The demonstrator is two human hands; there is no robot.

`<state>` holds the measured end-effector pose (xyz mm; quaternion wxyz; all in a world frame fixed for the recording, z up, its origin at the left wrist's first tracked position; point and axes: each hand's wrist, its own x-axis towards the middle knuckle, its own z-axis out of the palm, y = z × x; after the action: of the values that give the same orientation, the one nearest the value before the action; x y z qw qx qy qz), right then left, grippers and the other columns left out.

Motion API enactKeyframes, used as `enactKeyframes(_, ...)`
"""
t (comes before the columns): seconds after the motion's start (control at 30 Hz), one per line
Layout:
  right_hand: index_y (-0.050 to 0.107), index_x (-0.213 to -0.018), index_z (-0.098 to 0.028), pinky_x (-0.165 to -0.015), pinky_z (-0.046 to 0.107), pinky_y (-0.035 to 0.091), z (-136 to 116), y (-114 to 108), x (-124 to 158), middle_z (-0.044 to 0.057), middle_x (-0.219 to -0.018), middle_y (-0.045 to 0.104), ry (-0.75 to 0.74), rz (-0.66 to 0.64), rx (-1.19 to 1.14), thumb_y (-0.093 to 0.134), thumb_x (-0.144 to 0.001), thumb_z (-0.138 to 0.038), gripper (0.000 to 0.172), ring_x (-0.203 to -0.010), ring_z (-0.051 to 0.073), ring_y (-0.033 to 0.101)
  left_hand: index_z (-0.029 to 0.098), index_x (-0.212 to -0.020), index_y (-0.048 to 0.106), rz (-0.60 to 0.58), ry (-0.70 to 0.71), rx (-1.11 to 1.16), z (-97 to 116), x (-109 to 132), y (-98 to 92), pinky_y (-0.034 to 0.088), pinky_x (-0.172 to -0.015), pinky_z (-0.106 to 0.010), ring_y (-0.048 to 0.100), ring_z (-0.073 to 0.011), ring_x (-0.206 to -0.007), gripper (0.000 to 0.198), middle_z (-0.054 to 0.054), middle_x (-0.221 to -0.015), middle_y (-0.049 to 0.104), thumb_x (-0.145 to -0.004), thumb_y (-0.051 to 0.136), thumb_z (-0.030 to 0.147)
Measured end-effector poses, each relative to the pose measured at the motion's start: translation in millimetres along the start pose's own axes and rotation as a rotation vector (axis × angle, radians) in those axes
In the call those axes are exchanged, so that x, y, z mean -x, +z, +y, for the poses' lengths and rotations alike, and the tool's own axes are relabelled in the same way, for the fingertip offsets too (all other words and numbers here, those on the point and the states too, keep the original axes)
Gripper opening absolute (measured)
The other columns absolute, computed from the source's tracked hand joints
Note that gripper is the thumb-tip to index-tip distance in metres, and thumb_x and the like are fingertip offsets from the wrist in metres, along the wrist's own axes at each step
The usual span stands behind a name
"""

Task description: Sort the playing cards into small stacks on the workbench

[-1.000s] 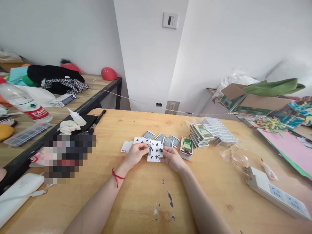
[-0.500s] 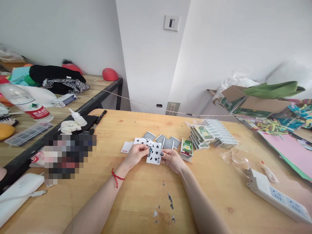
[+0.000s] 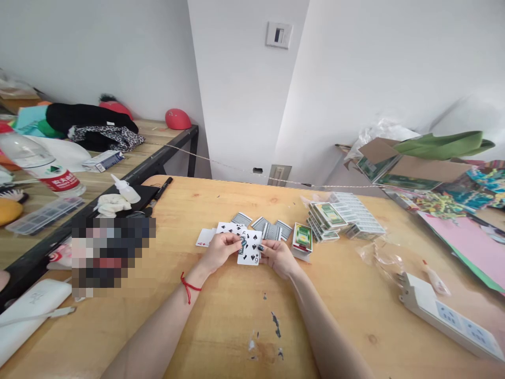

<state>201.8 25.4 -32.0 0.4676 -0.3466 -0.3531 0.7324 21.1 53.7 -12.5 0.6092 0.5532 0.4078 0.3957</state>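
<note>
My left hand (image 3: 221,250) and my right hand (image 3: 278,256) meet over the wooden table (image 3: 221,326), both pinching a face-up spade playing card (image 3: 251,252) between them. More face-up cards (image 3: 226,228) are fanned to the left, with a red-pip card (image 3: 204,238) at the far left. Face-down cards with grey patterned backs (image 3: 268,227) lie just beyond my fingers. A green card box (image 3: 302,238) stands right of my right hand.
A stack of green card boxes (image 3: 326,218) and wrapped packs (image 3: 357,216) sits further right. A white power strip (image 3: 450,316) lies near the right edge, a glue bottle (image 3: 434,276) beside it. A white power bank (image 3: 27,316), a marker (image 3: 161,188) and a water bottle (image 3: 39,166) are at left.
The spade card has shifted slightly between my fingers; both hands stay in nearly the same spot over the cards.
</note>
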Motion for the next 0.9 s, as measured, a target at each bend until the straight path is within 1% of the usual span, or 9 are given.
enactKeyframes(0.1,0.067,-0.082,-0.011,-0.068,0.036,0.051,0.3,0.9,0.0,0.008,-0.07,0.069,0.0,0.008,-0.003,0.073,-0.062,-0.031,0.03,-0.064,0.018,0.065,0.012,-0.056,0.059,-0.012,0.006,-0.005,-2.1,-0.4,-0.8,0.041,-0.056,-0.022,0.052,-0.0112,-0.057,0.017,0.0,-0.058,0.059,-0.062,0.066,0.027)
enactKeyframes(0.23,0.067,-0.075,-0.011,-0.064,0.034,0.052,1.8,1.9,-1.3,0.007,-0.066,0.068,-0.001,0.051,-0.01,0.074,-0.06,-0.03,0.025,-0.059,0.017,0.065,0.013,-0.057,0.059,-0.015,0.015,-0.016,-5.1,-0.9,-2.1,0.042,-0.057,-0.023,0.052,-0.0117,-0.058,0.016,-0.001,-0.058,0.059,-0.063,0.065,0.026)
enactKeyframes(0.43,0.064,-0.066,-0.011,-0.057,0.03,0.053,0.2,1.3,-1.5,0.005,-0.06,0.067,0.028,0.086,0.0,0.078,-0.054,-0.028,0.025,-0.053,0.015,0.064,0.012,-0.059,0.061,-0.041,0.023,-0.022,-6.6,-0.4,-3.3,0.041,-0.058,-0.022,0.052,-0.0117,-0.06,0.015,-0.001,-0.061,0.06,-0.065,0.063,0.025)
enactKeyframes(0.57,0.063,-0.063,-0.011,-0.05,0.029,0.053,0.2,3.8,-0.3,0.004,-0.055,0.066,0.055,0.13,0.062,0.08,-0.049,-0.028,0.027,-0.048,0.016,0.062,0.013,-0.058,0.059,-0.046,0.027,-0.028,-7.1,-0.3,-4.0,0.04,-0.055,-0.021,0.051,-0.0108,-0.057,0.016,0.0,-0.058,0.058,-0.066,0.062,0.026)
enactKeyframes(0.67,0.062,-0.06,-0.012,-0.048,0.029,0.052,2.3,5.6,-0.2,0.004,-0.054,0.066,0.04,0.167,0.087,0.079,-0.049,-0.027,0.025,-0.047,0.016,0.062,0.012,-0.057,0.058,-0.027,0.024,-0.031,-8.2,-0.7,-4.7,0.038,-0.054,-0.021,0.049,-0.0099,-0.055,0.016,0.001,-0.056,0.055,-0.065,0.063,0.025)
enactKeyframes(0.73,0.064,-0.063,-0.012,-0.051,0.029,0.053,2.5,4.8,0.4,0.005,-0.059,0.067,0.025,0.139,0.072,0.078,-0.052,-0.027,0.023,-0.051,0.017,0.063,0.012,-0.058,0.058,-0.022,0.021,-0.016,-8.6,-1.2,-5.1,0.039,-0.055,-0.021,0.05,-0.0101,-0.056,0.016,0.001,-0.057,0.056,-0.066,0.063,0.025)
enactKeyframes(0.9,0.066,-0.083,-0.013,-0.067,0.033,0.052,-3.6,-2.4,3.6,0.008,-0.079,0.069,0.026,-0.033,-0.064,0.073,-0.062,-0.027,0.027,-0.071,0.019,0.066,0.012,-0.061,0.061,-0.039,0.003,0.03,-6.4,-1.7,-5.0,0.041,-0.057,-0.023,0.052,-0.0117,-0.059,0.015,-0.001,-0.062,0.06,-0.066,0.063,0.027)
